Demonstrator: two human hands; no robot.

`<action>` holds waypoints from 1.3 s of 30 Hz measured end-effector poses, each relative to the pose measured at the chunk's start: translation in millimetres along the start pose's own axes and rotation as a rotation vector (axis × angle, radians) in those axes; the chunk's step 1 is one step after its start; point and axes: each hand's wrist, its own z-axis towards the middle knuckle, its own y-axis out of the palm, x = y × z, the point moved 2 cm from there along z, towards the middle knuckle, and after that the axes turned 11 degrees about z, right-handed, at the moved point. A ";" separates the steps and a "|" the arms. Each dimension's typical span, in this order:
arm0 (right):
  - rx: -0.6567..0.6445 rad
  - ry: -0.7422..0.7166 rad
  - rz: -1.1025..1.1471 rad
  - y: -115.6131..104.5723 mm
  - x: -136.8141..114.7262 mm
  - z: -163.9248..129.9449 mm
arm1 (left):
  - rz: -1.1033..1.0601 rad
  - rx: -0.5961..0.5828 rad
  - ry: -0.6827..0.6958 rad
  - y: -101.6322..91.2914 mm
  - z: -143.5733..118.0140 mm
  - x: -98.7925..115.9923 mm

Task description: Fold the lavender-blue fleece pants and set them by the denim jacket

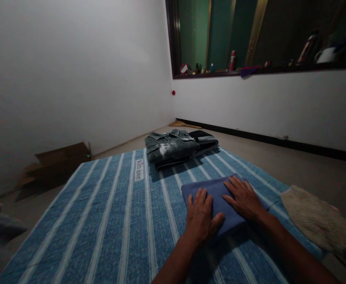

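Note:
A folded blue-purple cloth item (220, 195), perhaps a garment, lies flat on the blue-and-white striped cloth (108, 221). My left hand (201, 215) rests on its left part with the fingers stretched out and the thumb apart. On its right part lies my right hand (244, 196), palm down, fingers also extended. Neither hand grips anything. Farther back, a folded dark grey-green button-up garment (173, 148) with faded patches sits by a dark folded piece (205, 140) at the far edge of the striped surface.
An open cardboard box (60, 157) stands on the floor at left. A beige fluffy textile (317, 217) is at the right edge. A broom (185, 124) lies by the far wall. Bottles, a red flask (232, 60) and a white jug (326, 55) line the window ledge.

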 end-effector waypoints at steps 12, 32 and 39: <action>0.028 0.373 0.374 -21.6 59.3 -6.8 | -0.837 0.182 -0.597 1.8 -21.2 -42.0; -0.154 0.607 0.902 -42.9 80.4 -18.1 | -1.367 -0.206 -0.770 0.4 -23.0 -42.6; -0.170 0.586 0.940 -38.8 79.6 -24.5 | -1.479 -0.164 -0.746 12.3 -26.1 -41.8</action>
